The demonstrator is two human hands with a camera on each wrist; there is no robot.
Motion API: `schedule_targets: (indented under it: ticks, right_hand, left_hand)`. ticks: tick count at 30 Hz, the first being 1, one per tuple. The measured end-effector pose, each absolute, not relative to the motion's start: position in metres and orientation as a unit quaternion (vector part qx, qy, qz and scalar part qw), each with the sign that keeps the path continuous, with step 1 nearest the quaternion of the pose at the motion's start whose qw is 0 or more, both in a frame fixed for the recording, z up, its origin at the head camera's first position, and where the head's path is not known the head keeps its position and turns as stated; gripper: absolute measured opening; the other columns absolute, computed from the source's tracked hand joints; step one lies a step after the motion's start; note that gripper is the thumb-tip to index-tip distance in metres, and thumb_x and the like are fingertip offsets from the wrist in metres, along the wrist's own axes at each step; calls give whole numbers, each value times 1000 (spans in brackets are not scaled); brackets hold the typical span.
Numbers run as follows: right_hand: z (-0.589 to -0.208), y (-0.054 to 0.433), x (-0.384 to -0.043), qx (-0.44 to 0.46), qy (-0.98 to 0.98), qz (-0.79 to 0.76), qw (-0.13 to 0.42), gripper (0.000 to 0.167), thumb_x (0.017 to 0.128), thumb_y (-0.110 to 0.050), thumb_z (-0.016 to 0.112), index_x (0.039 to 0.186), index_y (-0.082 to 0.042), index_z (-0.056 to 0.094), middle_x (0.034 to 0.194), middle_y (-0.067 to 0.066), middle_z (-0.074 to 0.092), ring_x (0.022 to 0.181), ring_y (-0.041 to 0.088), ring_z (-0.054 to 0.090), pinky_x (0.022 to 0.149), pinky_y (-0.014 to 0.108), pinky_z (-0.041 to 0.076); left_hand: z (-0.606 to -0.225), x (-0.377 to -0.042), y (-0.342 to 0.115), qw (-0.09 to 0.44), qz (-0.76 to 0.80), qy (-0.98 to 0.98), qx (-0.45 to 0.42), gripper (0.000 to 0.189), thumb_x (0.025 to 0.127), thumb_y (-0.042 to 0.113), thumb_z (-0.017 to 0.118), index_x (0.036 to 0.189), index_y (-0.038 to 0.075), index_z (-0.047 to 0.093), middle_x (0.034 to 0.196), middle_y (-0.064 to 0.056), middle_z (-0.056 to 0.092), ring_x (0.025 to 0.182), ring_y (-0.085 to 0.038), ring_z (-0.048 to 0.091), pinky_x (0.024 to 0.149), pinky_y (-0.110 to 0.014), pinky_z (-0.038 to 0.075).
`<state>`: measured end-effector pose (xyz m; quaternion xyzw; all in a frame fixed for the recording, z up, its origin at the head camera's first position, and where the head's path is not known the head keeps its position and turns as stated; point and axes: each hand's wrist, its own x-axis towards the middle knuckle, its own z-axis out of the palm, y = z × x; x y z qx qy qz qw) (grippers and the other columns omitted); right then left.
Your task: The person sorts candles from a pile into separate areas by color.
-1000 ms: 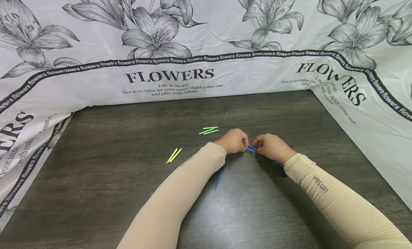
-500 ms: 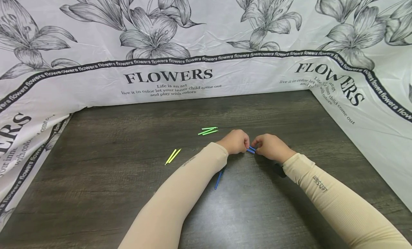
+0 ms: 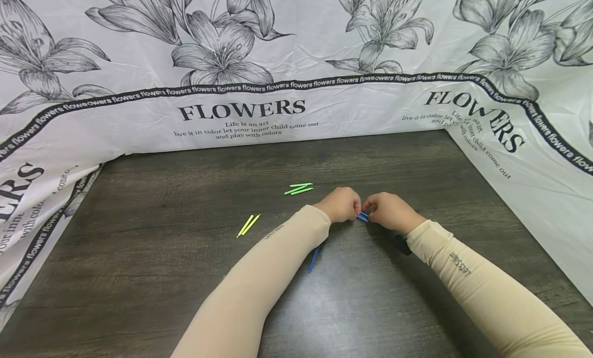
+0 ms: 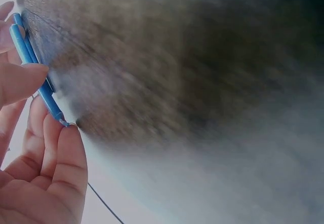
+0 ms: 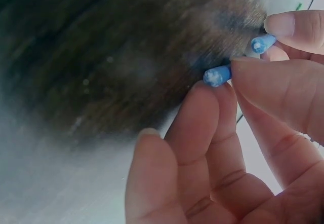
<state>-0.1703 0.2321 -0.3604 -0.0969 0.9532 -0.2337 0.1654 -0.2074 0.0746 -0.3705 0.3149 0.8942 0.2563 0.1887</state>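
Two thin blue candles [image 3: 362, 217] lie side by side between my hands, above the dark table. My left hand [image 3: 344, 203] pinches the nearer blue candle [image 4: 48, 100] between thumb and fingers, close to its wick end. From the other side my right hand [image 3: 393, 211] holds a blue candle [image 5: 216, 76] between thumb and fingertips, its blunt end facing the camera. The second blue candle's end [image 5: 263, 43] shows just beyond, by the left thumb. Another blue candle [image 3: 313, 261] lies on the table beside the left forearm, partly hidden by the sleeve.
Several green candles [image 3: 302, 191] lie in a small group behind the left hand. Two yellow candles [image 3: 248, 226] lie to the left of the left forearm. A white flower-printed cloth [image 3: 241, 113] stands round the back and sides of the dark table [image 3: 162, 193].
My left hand has shifted slightly right and nearer to me, closer to the right hand. The blue candles between the hands have tilted slightly; the right hand has barely moved.
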Motion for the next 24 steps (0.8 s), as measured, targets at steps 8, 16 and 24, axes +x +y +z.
schedule_targets:
  ticks: [8,16,24]
  right_hand:
    - [-361,233,-171,-98,952,-237,166,24,87,1,57,108,1,67,97,18,68,70,19,58,60,31,45]
    - [-360,233,-171,-97,952,-235,168,24,87,2,56,108,1,67,100,20,68,72,20,60,60,32,45]
    - [-360,234,-171,-97,952,-235,168,23,87,1,59,108,0,68,100,20,68,79,24,64,65,35,49]
  left_hand:
    - [-369,-205,76,191,258,894,313,10,83,-5,66,85,4,71,86,-2,68,77,-12,56,67,-19,46]
    - [-368,-206,76,186,256,893,319,11,82,-6,67,86,4,72,85,-2,68,75,-12,55,65,-20,45]
    - [-374,-211,76,201,284,887,305,14,80,-7,68,85,5,71,81,0,66,73,-12,55,62,-19,46]
